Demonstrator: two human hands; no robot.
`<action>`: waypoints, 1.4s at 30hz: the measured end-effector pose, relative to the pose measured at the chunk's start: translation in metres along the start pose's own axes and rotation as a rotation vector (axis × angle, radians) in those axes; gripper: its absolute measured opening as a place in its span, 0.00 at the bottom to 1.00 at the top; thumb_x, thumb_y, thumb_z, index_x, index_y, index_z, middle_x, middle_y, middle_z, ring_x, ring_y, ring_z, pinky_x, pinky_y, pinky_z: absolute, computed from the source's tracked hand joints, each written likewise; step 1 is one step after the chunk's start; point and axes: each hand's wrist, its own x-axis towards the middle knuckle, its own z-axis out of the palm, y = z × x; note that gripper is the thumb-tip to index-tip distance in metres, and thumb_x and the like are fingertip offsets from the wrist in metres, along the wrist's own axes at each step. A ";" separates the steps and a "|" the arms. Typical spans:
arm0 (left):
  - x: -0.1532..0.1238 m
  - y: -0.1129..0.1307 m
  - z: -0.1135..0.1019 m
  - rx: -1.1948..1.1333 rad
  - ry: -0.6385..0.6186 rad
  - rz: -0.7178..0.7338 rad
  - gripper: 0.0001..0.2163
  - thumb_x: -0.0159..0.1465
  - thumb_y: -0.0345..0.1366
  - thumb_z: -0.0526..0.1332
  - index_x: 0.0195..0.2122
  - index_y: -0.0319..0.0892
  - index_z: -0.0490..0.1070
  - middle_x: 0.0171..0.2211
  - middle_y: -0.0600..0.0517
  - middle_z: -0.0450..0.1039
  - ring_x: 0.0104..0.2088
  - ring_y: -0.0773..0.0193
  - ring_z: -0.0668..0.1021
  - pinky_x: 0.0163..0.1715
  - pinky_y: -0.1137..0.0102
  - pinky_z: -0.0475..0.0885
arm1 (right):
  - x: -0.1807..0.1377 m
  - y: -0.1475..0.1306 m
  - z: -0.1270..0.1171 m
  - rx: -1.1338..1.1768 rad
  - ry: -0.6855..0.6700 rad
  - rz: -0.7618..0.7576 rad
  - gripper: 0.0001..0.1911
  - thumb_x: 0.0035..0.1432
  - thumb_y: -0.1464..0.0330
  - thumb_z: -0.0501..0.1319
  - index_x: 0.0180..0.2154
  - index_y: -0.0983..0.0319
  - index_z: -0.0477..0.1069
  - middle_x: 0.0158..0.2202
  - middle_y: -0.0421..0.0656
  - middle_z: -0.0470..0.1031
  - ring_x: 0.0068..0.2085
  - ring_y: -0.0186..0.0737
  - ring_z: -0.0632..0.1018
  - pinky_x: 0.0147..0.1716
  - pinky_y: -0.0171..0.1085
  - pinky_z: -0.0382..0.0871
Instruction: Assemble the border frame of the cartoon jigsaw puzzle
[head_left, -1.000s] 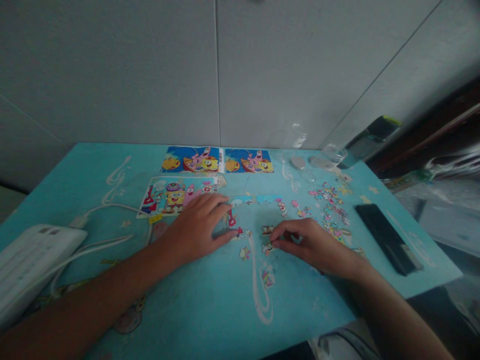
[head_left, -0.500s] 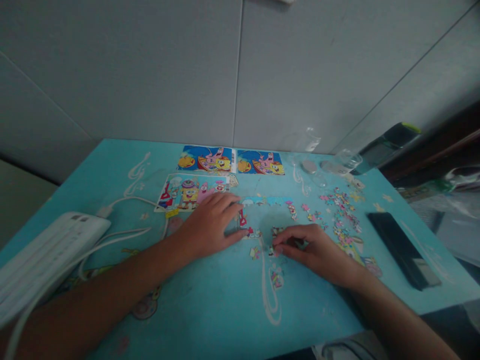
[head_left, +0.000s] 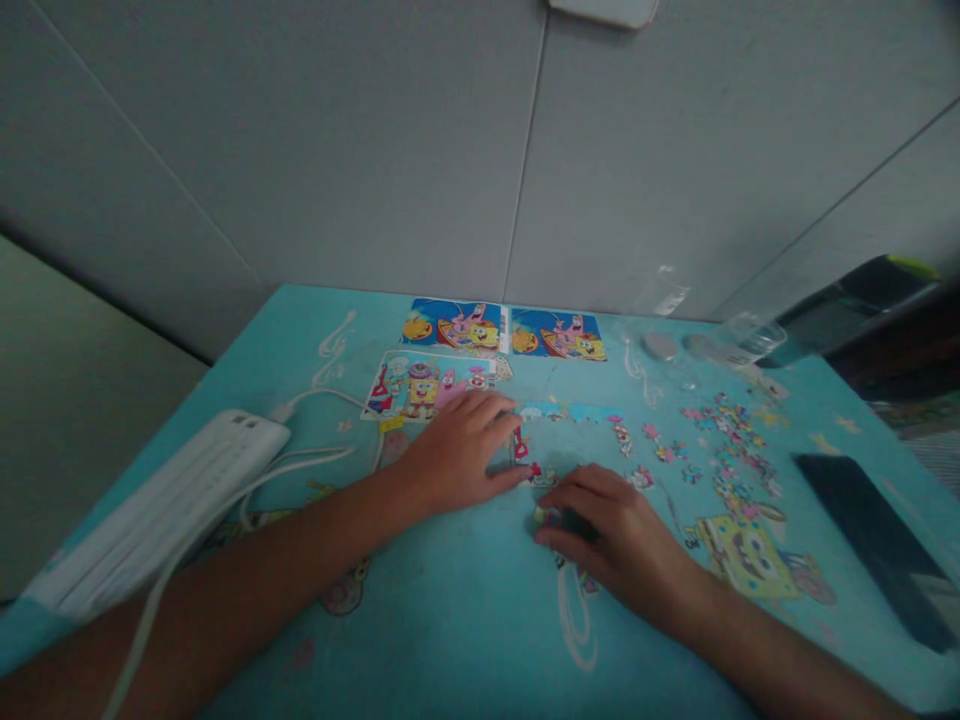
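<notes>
My left hand (head_left: 469, 455) lies with fingers spread at the left edge of a partly joined jigsaw frame (head_left: 574, 410). Its thumb touches the lower-left pieces (head_left: 536, 472). Thumb and fingers of my right hand (head_left: 619, 525) close around a small puzzle piece (head_left: 547, 516), just below the frame. Another loose piece (head_left: 588, 581) shows partly under the right hand. To the right of the frame lie loose puzzle pieces (head_left: 735, 430) in a scattered pile. A picture card (head_left: 424, 385) with cartoon figures lies behind my left hand.
Two blue picture cards (head_left: 450, 325) lie by the wall. A white power strip (head_left: 172, 510) with a cable (head_left: 330, 455) sits left. Clear plastic containers (head_left: 750, 340) and a dark bottle (head_left: 855, 300) are at back right. A black phone-like slab (head_left: 877, 545) lies at the right edge.
The camera view has turned left. My right hand has shifted left across the table to the loose piece below the frame. My left hand stays in place.
</notes>
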 end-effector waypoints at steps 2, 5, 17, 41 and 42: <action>0.000 0.000 0.000 0.005 -0.001 0.000 0.25 0.67 0.56 0.59 0.55 0.40 0.70 0.55 0.41 0.70 0.58 0.47 0.71 0.60 0.50 0.65 | 0.002 0.000 0.002 -0.011 -0.003 -0.022 0.09 0.66 0.63 0.64 0.45 0.58 0.78 0.41 0.46 0.78 0.44 0.46 0.78 0.46 0.46 0.74; 0.000 0.000 0.000 0.006 0.005 0.003 0.26 0.66 0.56 0.60 0.55 0.40 0.70 0.55 0.41 0.70 0.59 0.47 0.71 0.60 0.50 0.65 | 0.002 -0.001 0.001 -0.011 -0.031 -0.087 0.09 0.70 0.66 0.59 0.46 0.58 0.78 0.42 0.46 0.77 0.44 0.45 0.77 0.45 0.45 0.75; 0.000 0.000 0.001 0.013 -0.003 0.009 0.25 0.67 0.55 0.59 0.54 0.40 0.70 0.54 0.41 0.70 0.58 0.47 0.70 0.60 0.50 0.65 | -0.002 0.023 -0.029 -0.057 0.158 -0.050 0.13 0.70 0.69 0.58 0.53 0.56 0.75 0.46 0.46 0.79 0.47 0.45 0.79 0.50 0.48 0.74; 0.000 -0.002 0.000 0.027 -0.006 0.010 0.25 0.67 0.55 0.59 0.55 0.39 0.69 0.55 0.41 0.70 0.57 0.47 0.71 0.58 0.50 0.66 | -0.001 0.036 -0.033 -0.229 0.112 -0.033 0.09 0.67 0.65 0.63 0.46 0.58 0.80 0.45 0.48 0.78 0.45 0.46 0.77 0.49 0.47 0.72; 0.000 -0.001 0.000 0.026 -0.006 0.011 0.25 0.67 0.55 0.59 0.55 0.39 0.69 0.55 0.41 0.70 0.57 0.47 0.71 0.58 0.50 0.66 | -0.001 0.037 -0.035 -0.242 0.108 -0.033 0.09 0.68 0.66 0.63 0.46 0.57 0.81 0.44 0.47 0.78 0.45 0.46 0.78 0.49 0.48 0.72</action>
